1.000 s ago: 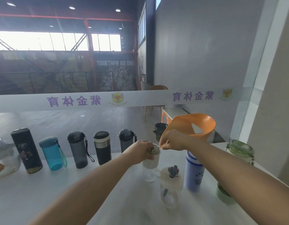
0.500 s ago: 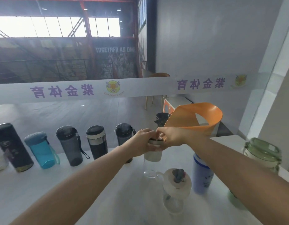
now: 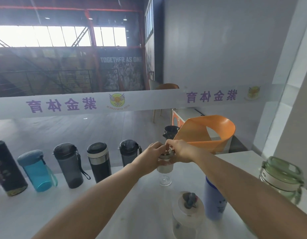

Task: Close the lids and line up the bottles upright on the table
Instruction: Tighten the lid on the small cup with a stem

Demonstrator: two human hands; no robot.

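A small clear bottle with a white band stands upright mid-table. My left hand grips its upper body. My right hand pinches its silver lid on top. Behind, along the table's far edge, a row stands upright with lids shut: a black patterned flask, a blue bottle, a smoky grey bottle, a black and silver flask and a dark bottle.
Nearer me stand a clear bottle with a white lid, a pale blue flask and a green-lidded glass bottle. An orange chair back and a black jug lie beyond the white table.
Both hands have come together on top of the small clear bottle; the right hand brought the silver lid onto its mouth. The camera tilted, shifting the view.
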